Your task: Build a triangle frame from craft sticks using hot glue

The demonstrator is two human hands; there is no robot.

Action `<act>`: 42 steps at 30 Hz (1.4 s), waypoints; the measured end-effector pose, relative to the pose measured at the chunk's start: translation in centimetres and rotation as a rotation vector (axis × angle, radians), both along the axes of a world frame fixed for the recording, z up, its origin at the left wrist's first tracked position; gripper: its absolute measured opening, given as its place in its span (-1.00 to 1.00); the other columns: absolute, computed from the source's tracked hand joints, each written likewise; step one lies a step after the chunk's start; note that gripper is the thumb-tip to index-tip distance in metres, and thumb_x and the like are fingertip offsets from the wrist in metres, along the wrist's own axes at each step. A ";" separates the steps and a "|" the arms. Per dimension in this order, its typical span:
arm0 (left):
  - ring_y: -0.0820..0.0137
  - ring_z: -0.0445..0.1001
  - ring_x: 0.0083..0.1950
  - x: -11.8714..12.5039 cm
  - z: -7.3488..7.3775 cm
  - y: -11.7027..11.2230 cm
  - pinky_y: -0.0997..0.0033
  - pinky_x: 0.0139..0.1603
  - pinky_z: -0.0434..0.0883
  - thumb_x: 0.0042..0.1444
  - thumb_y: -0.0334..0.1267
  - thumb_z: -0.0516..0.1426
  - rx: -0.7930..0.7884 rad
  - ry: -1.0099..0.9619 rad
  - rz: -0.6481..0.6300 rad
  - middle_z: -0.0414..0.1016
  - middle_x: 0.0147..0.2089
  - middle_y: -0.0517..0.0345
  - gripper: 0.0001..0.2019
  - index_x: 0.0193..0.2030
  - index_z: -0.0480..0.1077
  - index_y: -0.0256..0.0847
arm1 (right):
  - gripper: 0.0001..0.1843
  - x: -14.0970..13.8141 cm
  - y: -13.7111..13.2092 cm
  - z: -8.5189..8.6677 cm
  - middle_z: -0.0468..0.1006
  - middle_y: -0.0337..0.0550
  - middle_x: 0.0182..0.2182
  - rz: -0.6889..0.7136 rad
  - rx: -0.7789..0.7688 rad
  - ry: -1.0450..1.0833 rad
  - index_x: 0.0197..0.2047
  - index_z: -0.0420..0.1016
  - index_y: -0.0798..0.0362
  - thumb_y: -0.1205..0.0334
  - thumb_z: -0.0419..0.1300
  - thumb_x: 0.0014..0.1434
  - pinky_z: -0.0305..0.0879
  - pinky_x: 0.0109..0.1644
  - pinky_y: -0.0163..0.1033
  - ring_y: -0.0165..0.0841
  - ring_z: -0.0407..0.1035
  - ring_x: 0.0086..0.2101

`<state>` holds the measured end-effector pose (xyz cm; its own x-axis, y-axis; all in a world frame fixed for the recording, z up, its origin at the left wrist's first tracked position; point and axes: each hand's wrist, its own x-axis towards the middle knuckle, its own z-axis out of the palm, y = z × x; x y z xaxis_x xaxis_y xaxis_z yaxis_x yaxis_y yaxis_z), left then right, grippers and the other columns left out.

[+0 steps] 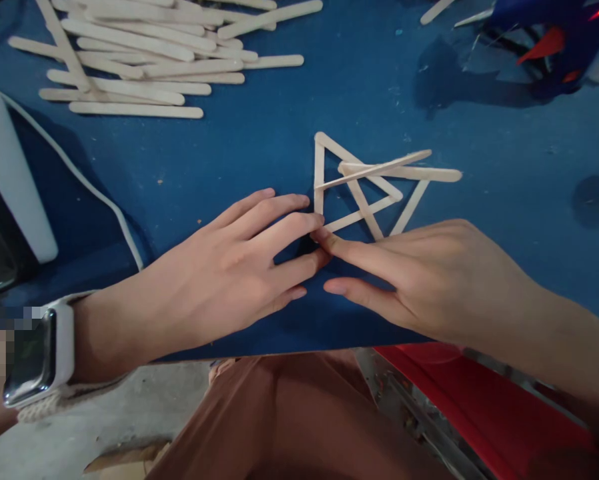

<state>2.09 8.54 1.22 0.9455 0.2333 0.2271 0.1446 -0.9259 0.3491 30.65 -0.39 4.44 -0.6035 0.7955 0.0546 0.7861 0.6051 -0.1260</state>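
Two overlapping triangles made of wooden craft sticks lie flat on the blue table. My left hand rests palm down with its fingers stretched toward the lower left corner of the shape. My right hand lies flat too, its index fingertip pressing on that same corner where a stick ends. The fingertips of both hands meet there. Neither hand holds anything. A watch sits on my left wrist.
A loose pile of craft sticks lies at the far left. A blue and red glue gun rests at the far right. A white cable runs along the left side. The table's near edge is just below my hands.
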 end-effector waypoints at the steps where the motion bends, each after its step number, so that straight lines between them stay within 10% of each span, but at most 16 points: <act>1: -0.22 0.54 0.73 0.0 0.0 0.0 -0.48 0.78 0.56 0.65 -0.33 0.30 0.007 0.002 -0.003 0.60 0.57 -0.29 -0.73 0.38 0.64 -0.26 | -0.43 -0.1 -0.1 0.0 0.70 -0.28 -0.46 0.001 0.011 -0.010 0.40 0.74 0.21 -0.03 0.04 0.90 0.20 -0.43 -0.17 -0.35 0.54 -0.53; 27: -0.19 0.50 0.77 0.0 -0.1 -0.2 -0.44 0.84 0.49 0.75 -0.30 0.17 -0.005 0.008 0.007 0.58 0.60 -0.22 -0.74 0.42 0.56 -0.25 | -0.67 -0.3 0.2 0.3 0.77 -0.24 -0.37 0.015 0.052 -0.006 0.32 0.78 0.20 0.19 0.24 0.80 0.29 -0.34 -0.15 -0.36 0.61 -0.42; 35: -0.17 0.52 0.74 0.1 -0.2 -0.2 -0.41 0.83 0.50 0.74 -0.30 0.18 -0.006 -0.031 0.021 0.61 0.55 -0.22 -0.71 0.45 0.55 -0.30 | -0.62 0.0 0.7 -0.3 0.71 -0.01 -0.20 0.071 0.197 -0.102 0.25 0.84 0.18 0.11 0.24 0.78 0.49 0.12 0.00 -0.08 0.60 -0.03; 42: -0.15 0.52 0.74 0.0 0.4 -0.1 -0.40 0.83 0.50 0.72 -0.33 0.21 -0.019 0.010 -0.002 0.60 0.59 -0.22 -0.69 0.47 0.55 -0.27 | -0.61 3.0 2.7 -0.4 0.70 -0.28 -0.36 0.286 0.131 -0.029 0.43 0.74 0.16 0.14 0.19 0.84 0.38 -0.27 -0.14 -0.31 0.61 -0.31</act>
<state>2.08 8.47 1.64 0.9482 0.2358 0.2129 0.1467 -0.9194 0.3650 33.65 2.35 4.01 -0.8045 0.5807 0.1249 0.5839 0.8117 -0.0125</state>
